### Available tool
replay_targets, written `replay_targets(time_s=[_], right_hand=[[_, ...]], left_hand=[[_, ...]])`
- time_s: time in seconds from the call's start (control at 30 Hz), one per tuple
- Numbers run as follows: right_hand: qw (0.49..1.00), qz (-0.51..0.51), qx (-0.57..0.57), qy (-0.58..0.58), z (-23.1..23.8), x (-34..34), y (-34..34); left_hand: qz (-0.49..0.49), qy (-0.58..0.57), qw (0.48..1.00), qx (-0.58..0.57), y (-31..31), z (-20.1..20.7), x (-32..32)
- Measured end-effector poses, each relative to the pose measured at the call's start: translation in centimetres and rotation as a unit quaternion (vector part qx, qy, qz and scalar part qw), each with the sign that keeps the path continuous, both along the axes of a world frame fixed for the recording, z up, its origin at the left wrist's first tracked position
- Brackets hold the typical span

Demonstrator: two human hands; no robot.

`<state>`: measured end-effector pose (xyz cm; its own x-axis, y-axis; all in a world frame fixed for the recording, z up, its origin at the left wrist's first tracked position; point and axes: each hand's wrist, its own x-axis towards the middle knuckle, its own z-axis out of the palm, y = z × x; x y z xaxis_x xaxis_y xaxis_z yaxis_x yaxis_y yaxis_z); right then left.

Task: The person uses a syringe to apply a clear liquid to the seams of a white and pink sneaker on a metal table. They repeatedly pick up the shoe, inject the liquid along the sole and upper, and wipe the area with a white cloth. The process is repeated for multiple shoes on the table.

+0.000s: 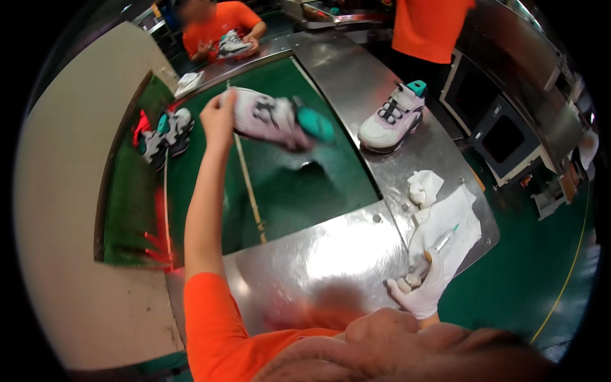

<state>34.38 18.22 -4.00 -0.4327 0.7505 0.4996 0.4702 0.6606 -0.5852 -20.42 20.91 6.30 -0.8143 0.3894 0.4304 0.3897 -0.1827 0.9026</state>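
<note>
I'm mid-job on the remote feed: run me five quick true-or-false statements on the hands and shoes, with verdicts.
1. The left hand grips a white and teal shoe above the green surface. True.
2. The standing shoe's neighbour, a crumpled white wad, lies on the metal tabletop. True.
3. The shoe at right lies on its side. False: it stands on its sole on the metal tabletop.
4. The right hand wears a white glove. True.
5. The seated-height person across the table has empty hands. False: they hold a shoe too.
</note>
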Motion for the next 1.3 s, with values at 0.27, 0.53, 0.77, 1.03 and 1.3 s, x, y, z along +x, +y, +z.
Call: replay_targets(time_s=[0.27,0.53,0.77,1.03,1.3], right_hand=[[0.988,-0.018,-0.156,0.013,0.5,0.0,-0.3],[0.985,-0.004,-0.171,0.027,1.8,-0.2,0.9],[0.960,0.058,-0.233,0.148,2.7,1.3,1.3],[0.892,0.115,-0.341,0.274,1.2,3.0,2.4],[0.742,0.252,-0.470,0.406,1.8,4.0,4.4]], left_hand=[[0.025,-0.375,0.926,0.018,12.8,-15.6,-2.6],[-0.099,0.563,0.807,-0.145,16.1,-2.8,14.6],[-0.088,0.955,0.255,-0.126,23.8,0.4,21.4],[-0.052,0.961,0.248,-0.114,24.6,-1.8,17.5],[-0.148,0.864,0.434,-0.206,8.6,3.6,18.7]])
